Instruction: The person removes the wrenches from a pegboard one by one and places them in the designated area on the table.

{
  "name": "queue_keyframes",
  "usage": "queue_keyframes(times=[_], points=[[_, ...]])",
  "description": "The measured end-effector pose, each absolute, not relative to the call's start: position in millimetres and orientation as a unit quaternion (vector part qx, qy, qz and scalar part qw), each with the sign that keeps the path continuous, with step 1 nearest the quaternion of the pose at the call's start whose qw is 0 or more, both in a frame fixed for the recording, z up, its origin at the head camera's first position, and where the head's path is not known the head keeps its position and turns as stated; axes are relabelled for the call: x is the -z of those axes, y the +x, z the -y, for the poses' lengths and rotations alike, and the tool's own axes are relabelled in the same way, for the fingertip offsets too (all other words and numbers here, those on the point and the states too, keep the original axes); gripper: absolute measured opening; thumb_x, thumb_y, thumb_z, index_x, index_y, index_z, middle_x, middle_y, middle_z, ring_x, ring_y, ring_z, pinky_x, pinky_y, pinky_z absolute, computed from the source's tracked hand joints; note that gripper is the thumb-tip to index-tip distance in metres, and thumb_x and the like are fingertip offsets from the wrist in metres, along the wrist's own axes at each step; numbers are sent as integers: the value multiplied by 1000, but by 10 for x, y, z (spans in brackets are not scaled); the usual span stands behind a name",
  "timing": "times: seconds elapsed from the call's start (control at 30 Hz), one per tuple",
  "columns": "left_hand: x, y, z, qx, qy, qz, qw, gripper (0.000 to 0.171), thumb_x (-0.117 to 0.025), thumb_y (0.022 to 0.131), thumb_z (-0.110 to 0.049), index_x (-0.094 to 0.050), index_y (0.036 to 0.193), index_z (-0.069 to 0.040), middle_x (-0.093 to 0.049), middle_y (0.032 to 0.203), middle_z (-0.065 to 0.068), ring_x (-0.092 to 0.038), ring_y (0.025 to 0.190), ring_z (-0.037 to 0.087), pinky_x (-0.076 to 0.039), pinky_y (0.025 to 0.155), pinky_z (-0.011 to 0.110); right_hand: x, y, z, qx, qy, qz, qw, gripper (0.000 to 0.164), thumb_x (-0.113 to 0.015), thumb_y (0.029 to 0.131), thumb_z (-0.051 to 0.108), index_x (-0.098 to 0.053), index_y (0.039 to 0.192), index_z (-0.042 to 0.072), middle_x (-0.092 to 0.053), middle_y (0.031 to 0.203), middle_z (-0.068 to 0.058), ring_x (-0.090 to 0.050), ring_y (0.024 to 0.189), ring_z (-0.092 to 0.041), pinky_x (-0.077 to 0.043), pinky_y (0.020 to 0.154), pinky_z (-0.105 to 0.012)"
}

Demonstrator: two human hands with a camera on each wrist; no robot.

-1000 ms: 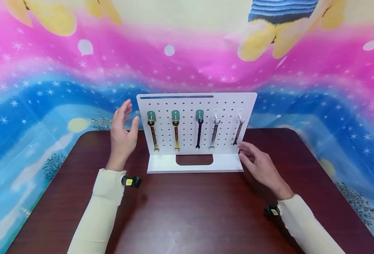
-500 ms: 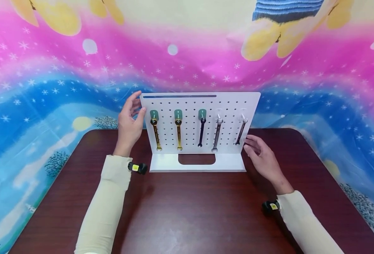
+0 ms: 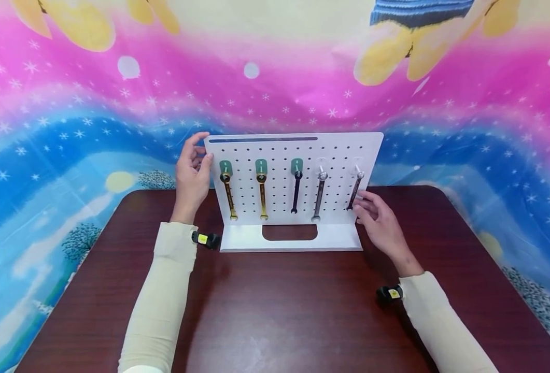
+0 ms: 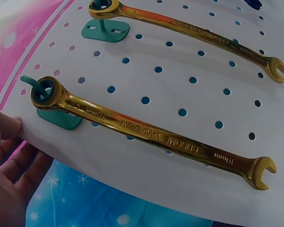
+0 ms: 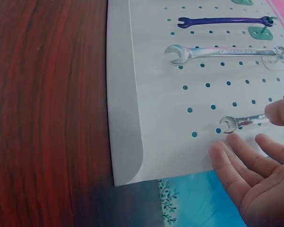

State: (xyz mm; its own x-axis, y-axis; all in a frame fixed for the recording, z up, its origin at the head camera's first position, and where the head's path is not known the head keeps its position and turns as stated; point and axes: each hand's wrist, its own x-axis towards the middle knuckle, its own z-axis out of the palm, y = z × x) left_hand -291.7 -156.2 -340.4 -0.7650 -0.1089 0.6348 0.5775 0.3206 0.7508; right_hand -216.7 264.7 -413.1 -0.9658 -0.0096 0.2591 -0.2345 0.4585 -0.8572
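A white pegboard stand (image 3: 279,202) stands upright on the table with several combination wrenches hung from its hooks. My left hand (image 3: 193,173) grips the board's upper left edge, thumb at the front and fingers behind it. Nearest to that hand hangs a gold wrench (image 4: 146,132), marked 10mm. At the board's right side my right hand (image 3: 381,223) is beside the small silver wrench (image 5: 246,121). The right thumb covers part of this wrench in the right wrist view, with the fingers loosely spread below; I cannot tell whether they touch it. The wrench still hangs from its hook.
Between the outer wrenches hang a second gold wrench (image 3: 263,197), a dark purple wrench (image 5: 222,21) and a larger silver wrench (image 5: 227,52). A dark reddish-brown table (image 3: 279,311) carries the stand. Behind it hangs a patterned cloth (image 3: 293,72).
My left hand has moved right and up and taken hold of the board's left edge. My right hand has shifted slightly up, from the board's lower right to beside the small silver wrench.
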Motion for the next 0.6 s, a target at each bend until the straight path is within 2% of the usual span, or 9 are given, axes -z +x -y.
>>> queue_keyframes(times=[0.17, 0.3, 0.6], points=[[3390, -2930, 1586, 551, -161, 761, 301, 44, -58, 106, -7, -55, 147, -24, -62, 106, 11, -66, 88, 23, -48, 72, 30, 4119, -2205, -2621, -531, 67, 838, 105, 45, -58, 108, 21, -47, 145, -2, -58, 136, -25, -62, 117, -39, -56, 83, -25], [3365, -2947, 1580, 549, -160, 767, 290, 44, -58, 106, -9, -55, 146, -26, -63, 108, 10, -66, 91, 22, -51, 75, 32, 4106, -2217, -2595, -541, 69, 831, 110, 37, -58, 107, 18, -51, 137, -3, -60, 125, -24, -63, 108, -37, -57, 80, -25], [3367, -2972, 1604, 554, -157, 767, 284, 44, -57, 106, -7, -55, 146, -26, -63, 107, 11, -66, 91, 23, -50, 77, 34, 4069, -2190, -2557, -591, 90, 796, 93, 28, -61, 105, 10, -54, 125, -8, -60, 107, -26, -66, 87, -15, -60, 75, -33]])
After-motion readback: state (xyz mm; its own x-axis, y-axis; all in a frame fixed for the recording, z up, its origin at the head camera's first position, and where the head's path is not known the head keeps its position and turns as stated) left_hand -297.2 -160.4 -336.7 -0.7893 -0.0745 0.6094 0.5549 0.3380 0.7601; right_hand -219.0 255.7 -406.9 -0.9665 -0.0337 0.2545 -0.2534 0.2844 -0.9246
